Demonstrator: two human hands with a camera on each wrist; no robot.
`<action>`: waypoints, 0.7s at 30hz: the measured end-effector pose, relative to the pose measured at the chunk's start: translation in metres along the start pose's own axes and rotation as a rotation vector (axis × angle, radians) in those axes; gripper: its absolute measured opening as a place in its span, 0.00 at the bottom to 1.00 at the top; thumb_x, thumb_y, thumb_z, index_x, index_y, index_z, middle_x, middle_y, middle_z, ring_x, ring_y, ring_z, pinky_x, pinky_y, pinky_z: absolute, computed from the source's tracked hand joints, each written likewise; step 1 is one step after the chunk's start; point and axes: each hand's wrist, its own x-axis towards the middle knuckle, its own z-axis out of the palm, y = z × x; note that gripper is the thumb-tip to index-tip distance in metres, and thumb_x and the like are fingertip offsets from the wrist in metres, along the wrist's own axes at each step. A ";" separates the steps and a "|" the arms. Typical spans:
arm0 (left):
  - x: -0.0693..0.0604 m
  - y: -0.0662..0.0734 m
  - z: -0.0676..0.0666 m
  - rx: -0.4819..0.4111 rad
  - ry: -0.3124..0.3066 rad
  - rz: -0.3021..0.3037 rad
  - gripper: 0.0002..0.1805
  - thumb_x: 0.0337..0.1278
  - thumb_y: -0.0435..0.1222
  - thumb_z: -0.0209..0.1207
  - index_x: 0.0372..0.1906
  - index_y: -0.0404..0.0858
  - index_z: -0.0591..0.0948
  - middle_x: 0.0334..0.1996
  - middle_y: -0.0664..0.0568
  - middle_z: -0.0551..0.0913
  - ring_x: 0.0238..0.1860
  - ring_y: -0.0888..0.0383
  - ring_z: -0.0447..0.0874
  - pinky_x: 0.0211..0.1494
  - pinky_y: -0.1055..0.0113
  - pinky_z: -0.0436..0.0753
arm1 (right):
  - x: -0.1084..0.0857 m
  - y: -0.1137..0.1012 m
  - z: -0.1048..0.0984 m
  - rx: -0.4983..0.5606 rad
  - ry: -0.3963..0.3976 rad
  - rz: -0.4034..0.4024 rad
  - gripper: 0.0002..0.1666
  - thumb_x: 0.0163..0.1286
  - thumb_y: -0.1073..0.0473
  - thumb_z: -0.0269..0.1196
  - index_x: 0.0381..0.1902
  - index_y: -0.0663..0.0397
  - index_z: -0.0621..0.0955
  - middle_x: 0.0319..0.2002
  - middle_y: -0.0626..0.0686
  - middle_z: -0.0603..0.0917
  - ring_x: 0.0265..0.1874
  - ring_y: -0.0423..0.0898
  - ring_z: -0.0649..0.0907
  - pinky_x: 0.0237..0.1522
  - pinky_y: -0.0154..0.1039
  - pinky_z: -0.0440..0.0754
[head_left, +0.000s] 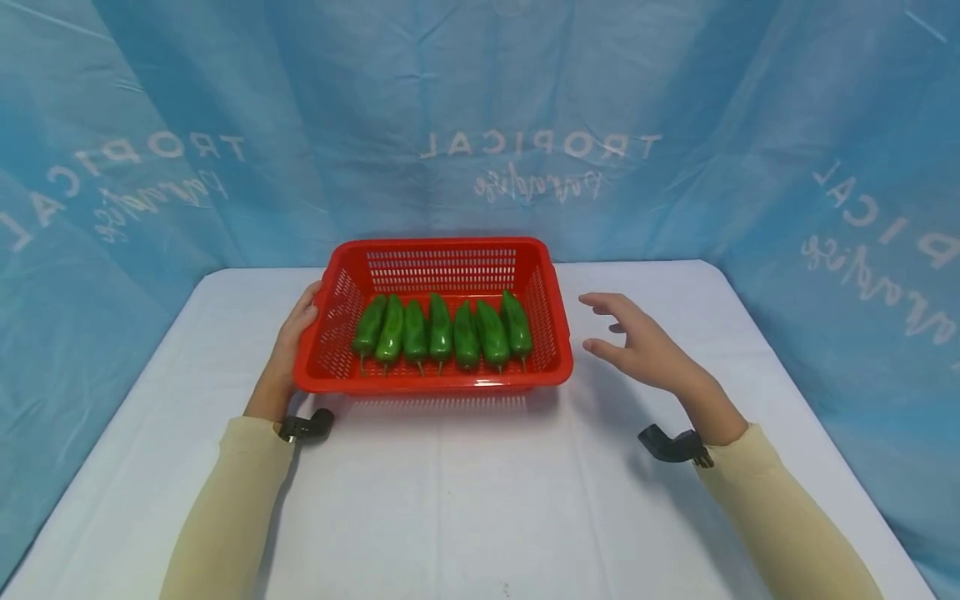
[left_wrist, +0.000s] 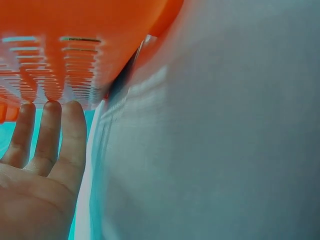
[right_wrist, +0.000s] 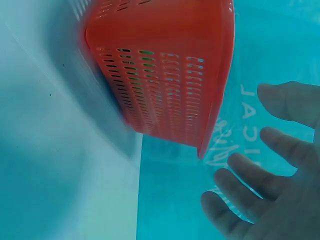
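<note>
A red plastic basket (head_left: 450, 386) with slotted walls is at the far middle of the table. Inside it, several green peppers (head_left: 439, 329) lie side by side in a row, their stems toward me. My left hand (head_left: 288, 342) is against the basket's left side. In the left wrist view, the straight fingers (left_wrist: 72, 135) touch the slotted wall with their tips; the thumb is not seen there. Apart from the basket's right side, my right hand (head_left: 637, 342) hovers over the table with its fingers spread and nothing held.
A white cloth covers the table (head_left: 465, 500). Blue curtains (head_left: 525, 83) with white lettering hang along the back and both sides, close behind the basket. Each wrist carries a black camera band (head_left: 307, 426).
</note>
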 end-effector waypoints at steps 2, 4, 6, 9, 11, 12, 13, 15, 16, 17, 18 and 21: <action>0.003 -0.001 -0.002 0.022 -0.004 0.000 0.29 0.77 0.45 0.40 0.78 0.56 0.54 0.72 0.49 0.61 0.64 0.58 0.70 0.56 0.69 0.84 | 0.000 0.002 0.000 -0.006 -0.009 0.018 0.40 0.66 0.60 0.66 0.73 0.54 0.64 0.71 0.60 0.67 0.67 0.61 0.70 0.63 0.64 0.76; 0.005 -0.002 -0.005 0.099 0.018 -0.010 0.29 0.77 0.47 0.41 0.78 0.57 0.54 0.72 0.48 0.61 0.61 0.61 0.73 0.53 0.72 0.85 | 0.001 0.002 -0.001 -0.019 -0.016 0.031 0.40 0.65 0.59 0.66 0.73 0.53 0.64 0.71 0.60 0.67 0.67 0.61 0.70 0.63 0.64 0.76; 0.008 -0.001 -0.008 0.226 0.052 -0.027 0.29 0.76 0.50 0.41 0.78 0.60 0.54 0.73 0.47 0.62 0.58 0.63 0.75 0.51 0.74 0.85 | 0.003 0.002 -0.002 -0.049 -0.011 0.032 0.40 0.65 0.58 0.67 0.73 0.53 0.64 0.71 0.60 0.66 0.68 0.61 0.69 0.63 0.65 0.75; 0.007 0.003 -0.011 0.471 0.114 -0.056 0.32 0.74 0.56 0.42 0.78 0.61 0.53 0.75 0.46 0.61 0.62 0.58 0.76 0.56 0.68 0.84 | 0.008 0.000 -0.003 -0.143 0.025 0.014 0.39 0.65 0.59 0.67 0.72 0.53 0.66 0.71 0.61 0.67 0.69 0.61 0.67 0.64 0.65 0.73; 0.005 0.007 -0.011 0.602 0.157 -0.060 0.34 0.73 0.56 0.44 0.79 0.58 0.52 0.77 0.44 0.60 0.67 0.49 0.73 0.61 0.57 0.82 | 0.011 -0.001 -0.003 -0.215 0.063 -0.005 0.38 0.64 0.60 0.67 0.71 0.55 0.67 0.70 0.62 0.67 0.69 0.61 0.67 0.66 0.66 0.72; 0.003 0.010 -0.010 0.660 0.181 -0.056 0.35 0.73 0.56 0.45 0.79 0.56 0.52 0.77 0.43 0.59 0.69 0.44 0.71 0.63 0.52 0.80 | 0.012 -0.001 -0.002 -0.248 0.083 -0.011 0.38 0.64 0.60 0.67 0.70 0.55 0.67 0.70 0.62 0.67 0.69 0.62 0.67 0.66 0.66 0.71; 0.001 0.013 -0.009 0.719 0.207 -0.052 0.36 0.72 0.55 0.46 0.79 0.53 0.53 0.77 0.42 0.59 0.70 0.40 0.68 0.64 0.46 0.78 | 0.012 -0.001 -0.001 -0.277 0.101 -0.013 0.37 0.64 0.60 0.67 0.70 0.56 0.68 0.70 0.63 0.68 0.68 0.62 0.67 0.66 0.65 0.71; -0.004 0.020 -0.004 0.842 0.251 -0.025 0.35 0.72 0.51 0.49 0.79 0.47 0.56 0.76 0.39 0.59 0.69 0.34 0.67 0.64 0.37 0.75 | 0.012 -0.003 0.001 -0.329 0.134 -0.019 0.37 0.64 0.60 0.67 0.69 0.56 0.69 0.69 0.63 0.68 0.68 0.62 0.68 0.66 0.65 0.71; -0.007 0.024 0.000 0.911 0.269 -0.015 0.35 0.71 0.49 0.50 0.78 0.45 0.57 0.76 0.38 0.59 0.70 0.33 0.65 0.64 0.34 0.73 | 0.012 -0.004 0.002 -0.356 0.149 -0.022 0.37 0.64 0.60 0.68 0.69 0.56 0.69 0.69 0.63 0.69 0.68 0.63 0.68 0.66 0.65 0.71; -0.011 0.029 0.004 0.983 0.275 -0.001 0.34 0.70 0.47 0.51 0.77 0.42 0.59 0.75 0.36 0.60 0.70 0.33 0.64 0.65 0.32 0.71 | 0.011 -0.005 0.003 -0.379 0.165 -0.029 0.36 0.63 0.60 0.68 0.69 0.55 0.70 0.69 0.63 0.69 0.68 0.63 0.68 0.66 0.66 0.71; -0.014 0.035 0.009 1.056 0.273 0.018 0.33 0.70 0.45 0.52 0.75 0.39 0.61 0.74 0.35 0.60 0.70 0.32 0.63 0.65 0.31 0.70 | 0.011 -0.006 0.004 -0.405 0.182 -0.040 0.36 0.63 0.60 0.68 0.68 0.55 0.71 0.69 0.63 0.69 0.68 0.63 0.68 0.65 0.66 0.71; -0.022 0.050 0.026 1.239 0.228 0.077 0.32 0.66 0.41 0.55 0.72 0.35 0.66 0.72 0.31 0.62 0.70 0.30 0.62 0.64 0.28 0.67 | 0.010 -0.008 0.007 -0.465 0.235 -0.080 0.34 0.62 0.60 0.68 0.67 0.55 0.72 0.67 0.64 0.71 0.67 0.64 0.69 0.64 0.68 0.71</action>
